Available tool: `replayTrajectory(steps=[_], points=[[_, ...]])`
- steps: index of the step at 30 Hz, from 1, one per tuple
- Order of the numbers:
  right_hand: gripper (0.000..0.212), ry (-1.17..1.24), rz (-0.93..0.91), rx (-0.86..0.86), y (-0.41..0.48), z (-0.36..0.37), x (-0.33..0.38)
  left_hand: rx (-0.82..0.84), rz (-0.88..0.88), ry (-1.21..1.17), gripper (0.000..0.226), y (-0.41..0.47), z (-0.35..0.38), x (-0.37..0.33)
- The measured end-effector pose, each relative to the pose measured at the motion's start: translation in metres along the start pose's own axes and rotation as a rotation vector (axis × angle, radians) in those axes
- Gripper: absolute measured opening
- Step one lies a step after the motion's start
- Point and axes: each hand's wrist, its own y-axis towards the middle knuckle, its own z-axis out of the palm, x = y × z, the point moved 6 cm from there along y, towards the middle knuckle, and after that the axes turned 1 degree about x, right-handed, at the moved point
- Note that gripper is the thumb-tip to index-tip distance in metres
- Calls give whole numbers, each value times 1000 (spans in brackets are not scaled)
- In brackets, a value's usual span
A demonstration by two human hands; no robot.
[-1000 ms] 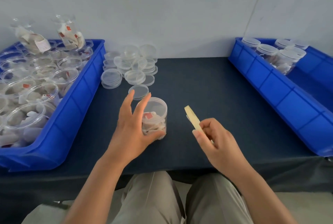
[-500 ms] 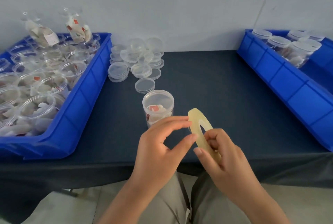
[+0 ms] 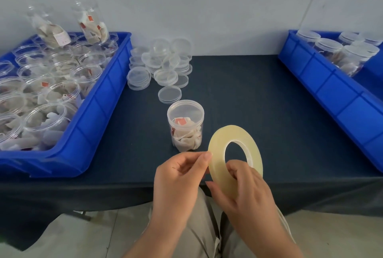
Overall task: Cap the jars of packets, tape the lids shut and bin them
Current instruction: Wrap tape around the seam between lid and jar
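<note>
Jar of packets (image 3: 186, 125), lid on: upright near the front edge of the table (image 3: 248, 91), centre. Tape roll (image 3: 216, 154): right hand (image 3: 246, 191) grasping it through the core, left hand (image 3: 178, 176) pinching its left rim.

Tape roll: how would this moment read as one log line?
right hand: holds tape roll | left hand: pinches roll's edge | jar: lid on, standing on table

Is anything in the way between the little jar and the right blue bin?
Nothing visible lies on the cloth between the jar and the right bin. The tape roll is nearer the person, gripped by the left hand and right hand.
</note>
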Motion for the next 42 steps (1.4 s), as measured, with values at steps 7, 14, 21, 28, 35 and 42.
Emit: replayTrajectory(steps=[7,14,21,28,35,42], points=[[38,63,99,41,-5,4,-2,-138,297,512,28,-2,-3,-9],[50,353,252,159,2,2,-3,-162,870,621,23,-9,8,-37],[19,508,95,473,26,-11,16,-139,1020,517,32,-8,2,-59],[18,503,105,716,39,-12,19,-85,1127,503,18,-12,-1,-73],[34,583,204,521,43,-18,10,-126,1032,388,17,-5,-7,-75],[26,341,120,415,55,-30,12,-204,945,384,19,6,-7,-70]])
